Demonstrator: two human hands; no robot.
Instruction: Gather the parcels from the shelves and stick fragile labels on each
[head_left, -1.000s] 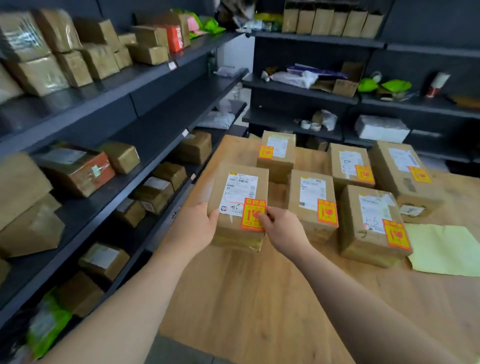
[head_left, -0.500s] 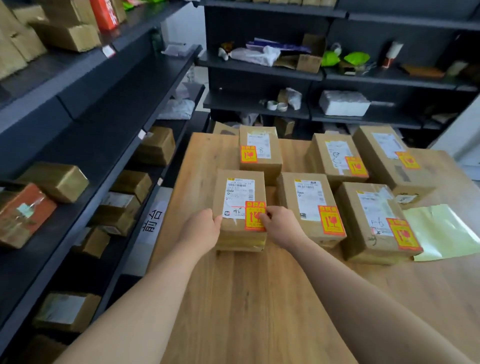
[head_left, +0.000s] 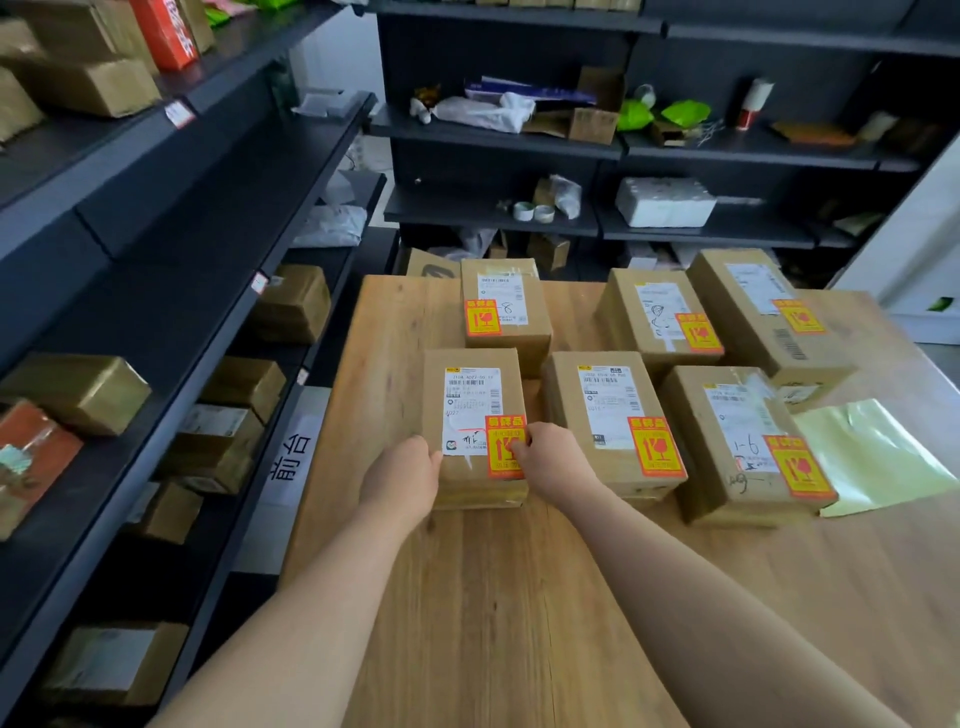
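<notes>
Hands meet on a cardboard parcel (head_left: 470, 400) lying flat at the near left of the group on the wooden table (head_left: 519, 613). The left hand (head_left: 402, 480) grips the parcel's near left corner, thumb on top and fingers curled down its side. The right hand (head_left: 550, 460) holds the near right corner; its thumb presses on the orange-and-yellow fragile label (head_left: 501, 441), which sits beside the white shipping label (head_left: 467, 405), while its fingers dip into the gap at the parcel's right side.

Just right of it lies a second labelled parcel (head_left: 608, 415), and right of that a third (head_left: 737, 441), whose near right corner overlaps a yellow-green sheet (head_left: 883, 457) spread on the table. In the far row are three more parcels: one at left (head_left: 506, 306), one in the middle (head_left: 654, 317) and the largest at right (head_left: 763, 312). Each carries a fragile sticker.

Dark shelving (head_left: 171, 291) along the left holds taped brown boxes (head_left: 78, 392). Far shelves (head_left: 493, 137) hold bags, tape rolls (head_left: 532, 211) and a white block (head_left: 665, 202).
</notes>
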